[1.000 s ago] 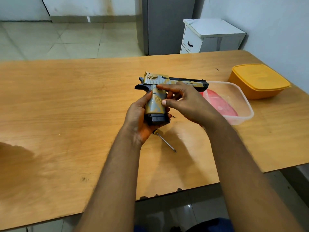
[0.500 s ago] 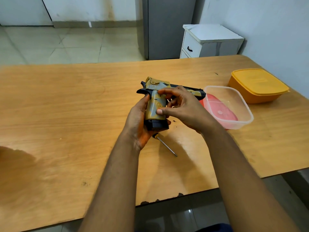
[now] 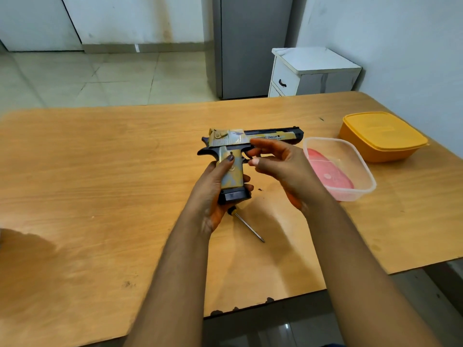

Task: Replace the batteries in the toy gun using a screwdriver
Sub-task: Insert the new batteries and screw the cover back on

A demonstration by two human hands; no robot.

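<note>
A tan and black toy gun is held above the wooden table, barrel pointing right. My left hand is wrapped around its grip, thumb across the side panel. My right hand hovers just right of the grip near the trigger, fingers curled and pinched together; whether it holds something small I cannot tell. A screwdriver lies on the table under my left hand, with its handle mostly hidden and its metal shaft pointing toward me and to the right.
A clear plastic tub holding a pink object stands right of my right hand. An orange lidded container is behind it. Small dark specks lie on the table near the gun. A white drawer cabinet stands beyond the table.
My right hand has come off the gun's grip and drawn slightly right, fingers pinched. My left hand keeps its hold, and the side of the grip is now uncovered.
</note>
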